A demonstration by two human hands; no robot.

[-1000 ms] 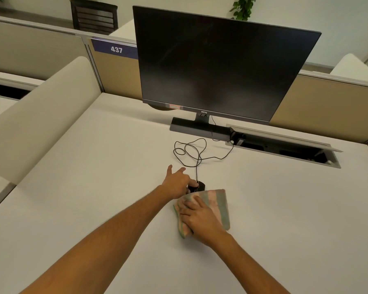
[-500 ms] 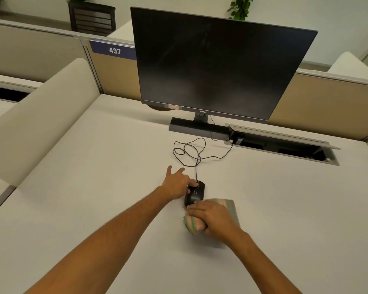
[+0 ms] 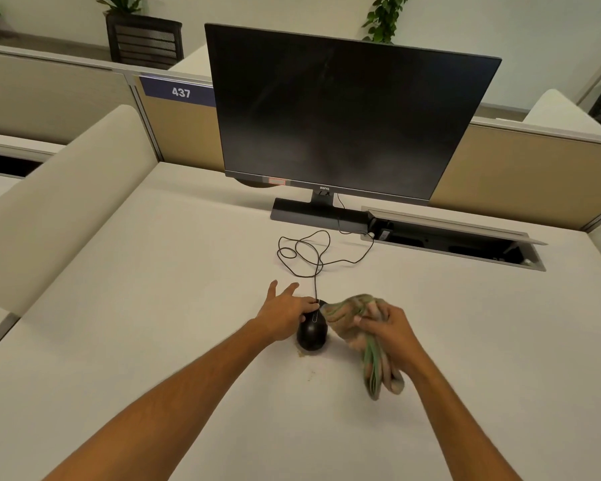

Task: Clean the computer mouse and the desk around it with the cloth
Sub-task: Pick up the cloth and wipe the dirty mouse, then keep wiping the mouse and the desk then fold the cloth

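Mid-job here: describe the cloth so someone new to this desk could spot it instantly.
Start at the big dark monitor and follow the black cable toward the person to the black mouse. Just right of the mouse, the right hand grips the cloth: bunched, green and pink striped, the only soft, coloured thing there.

Typical open-plan office: tan cubicle partitions (image 3: 521, 168) with grey trim run along the back, one with a blue "437" plate (image 3: 180, 92). A cream curved divider (image 3: 59, 199) sits to the left. Behind that, plain pale walls (image 3: 257, 12), a dark slatted planter (image 3: 144, 41), and trailing green leaves (image 3: 384, 17). Lighting is soft, warm and even.
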